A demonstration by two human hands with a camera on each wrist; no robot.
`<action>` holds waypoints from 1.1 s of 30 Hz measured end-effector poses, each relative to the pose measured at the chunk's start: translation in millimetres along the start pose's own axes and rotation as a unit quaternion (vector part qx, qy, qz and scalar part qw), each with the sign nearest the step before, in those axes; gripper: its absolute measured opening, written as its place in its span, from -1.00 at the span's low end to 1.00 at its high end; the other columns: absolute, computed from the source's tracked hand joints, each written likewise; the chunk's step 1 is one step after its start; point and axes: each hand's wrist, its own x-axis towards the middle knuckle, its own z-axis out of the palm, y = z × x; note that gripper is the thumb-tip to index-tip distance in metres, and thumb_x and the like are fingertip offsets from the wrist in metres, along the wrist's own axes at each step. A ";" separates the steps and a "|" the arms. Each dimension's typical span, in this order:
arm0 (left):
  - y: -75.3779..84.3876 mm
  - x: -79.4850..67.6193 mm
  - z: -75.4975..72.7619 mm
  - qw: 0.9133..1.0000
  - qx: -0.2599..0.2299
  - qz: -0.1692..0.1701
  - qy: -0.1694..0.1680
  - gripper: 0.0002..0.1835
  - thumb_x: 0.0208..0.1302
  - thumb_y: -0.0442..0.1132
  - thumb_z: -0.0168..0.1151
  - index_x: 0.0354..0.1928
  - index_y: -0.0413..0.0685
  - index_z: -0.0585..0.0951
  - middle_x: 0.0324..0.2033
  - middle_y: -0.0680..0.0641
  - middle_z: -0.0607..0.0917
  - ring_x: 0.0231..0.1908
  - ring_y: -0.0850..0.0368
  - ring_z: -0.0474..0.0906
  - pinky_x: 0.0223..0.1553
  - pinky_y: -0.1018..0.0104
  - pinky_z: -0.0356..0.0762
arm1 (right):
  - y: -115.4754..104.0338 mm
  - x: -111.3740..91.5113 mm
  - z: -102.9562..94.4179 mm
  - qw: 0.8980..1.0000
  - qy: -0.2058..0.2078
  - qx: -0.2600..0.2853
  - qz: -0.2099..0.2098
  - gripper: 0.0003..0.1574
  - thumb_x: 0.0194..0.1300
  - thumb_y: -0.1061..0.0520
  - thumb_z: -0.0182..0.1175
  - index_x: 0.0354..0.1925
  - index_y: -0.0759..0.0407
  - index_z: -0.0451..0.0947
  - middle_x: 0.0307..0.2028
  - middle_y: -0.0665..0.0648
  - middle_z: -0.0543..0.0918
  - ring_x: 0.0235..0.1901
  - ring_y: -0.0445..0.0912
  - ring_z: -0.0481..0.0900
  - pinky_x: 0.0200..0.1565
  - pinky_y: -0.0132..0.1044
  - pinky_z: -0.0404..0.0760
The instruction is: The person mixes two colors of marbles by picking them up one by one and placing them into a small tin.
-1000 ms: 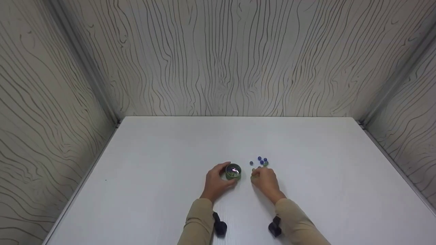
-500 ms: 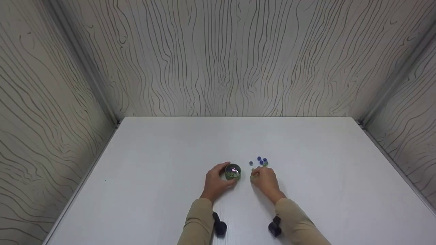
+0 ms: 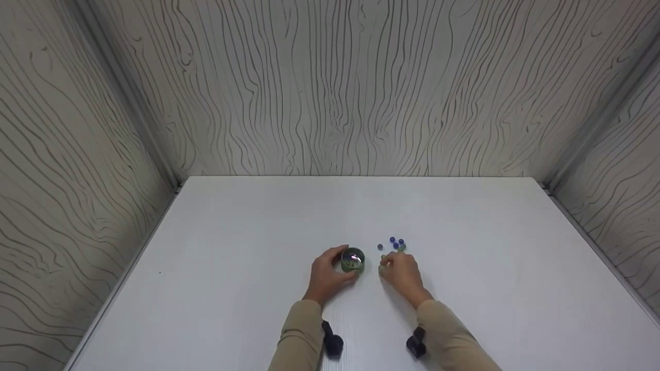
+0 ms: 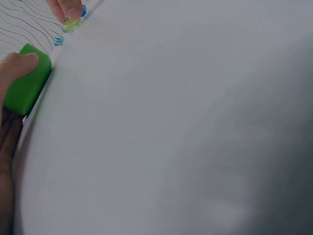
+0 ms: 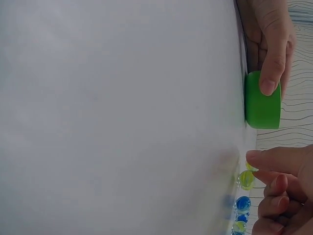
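My left hand (image 3: 328, 273) grips a small round green cup (image 5: 264, 104) by its sides, thumb and fingers around it. In the head view the cup stands mouth up on the white table, with a shiny glint inside; its contents are hard to make out. My right hand (image 3: 405, 275) is down at the table right of the cup. Its thumb and index finger pinch at a yellow-green glass marble (image 5: 251, 167), partly hidden by the fingertips. Another yellow-green marble (image 5: 247, 179) lies against these fingers. Several blue marbles (image 3: 396, 245) and a greenish marble (image 3: 402, 247) lie just beyond the hand.
A lone blue marble (image 3: 380, 247) lies a little apart, between cup and cluster. The white table (image 3: 247, 221) runs back to a wood-grain patterned wall (image 3: 330, 87), with side walls at left and right. Dark wrist cameras (image 3: 334, 346) hang from both sleeves.
Both hands and the cup stay almost in place. A dark marble seen at the right hand's knuckles earlier is no longer visible there.
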 end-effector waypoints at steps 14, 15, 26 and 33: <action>0.5 0.0 0.5 1.000 0.006 -0.003 0.003 -0.33 -0.09 -0.19 0.52 0.16 -0.13 0.55 0.08 -0.11 0.68 0.15 -0.01 0.60 0.28 0.16 0.53 | -2.1 -0.3 -1.7 1.000 -0.001 0.012 -0.007 -0.88 0.10 0.33 0.28 -0.32 0.33 0.69 -0.15 0.33 0.74 -0.26 0.05 0.68 -0.22 -0.15 0.71; 0.5 -0.1 0.3 1.000 0.007 -0.003 0.003 -0.33 -0.09 -0.19 0.52 0.16 -0.13 0.55 0.07 -0.11 0.68 0.14 -0.01 0.60 0.28 0.16 0.53 | -2.7 -0.4 -2.1 1.000 -0.002 0.011 -0.005 -0.87 0.10 0.32 0.29 -0.32 0.33 0.69 -0.15 0.32 0.74 -0.28 0.03 0.68 -0.22 -0.16 0.71; 2.4 -1.5 -0.2 1.000 0.000 -0.023 -0.004 -0.34 -0.07 -0.18 0.49 0.17 -0.09 0.54 0.08 -0.06 0.68 0.15 0.04 0.59 0.29 0.20 0.53 | -5.4 -1.3 -3.7 1.000 -0.005 0.001 0.002 -0.85 0.10 0.29 0.31 -0.29 0.30 0.70 -0.23 0.27 0.74 -0.37 -0.09 0.59 -0.30 -0.24 0.66; 3.7 -2.1 -1.2 1.000 -0.003 -0.028 -0.007 -0.34 -0.06 -0.17 0.48 0.18 -0.07 0.53 0.10 -0.05 0.67 0.16 0.04 0.58 0.30 0.20 0.52 | -6.3 -0.3 -4.7 1.000 -0.002 0.006 -0.001 -0.85 0.08 0.30 0.31 -0.30 0.31 0.69 -0.38 0.21 0.70 -0.42 -0.10 0.53 -0.40 -0.34 0.55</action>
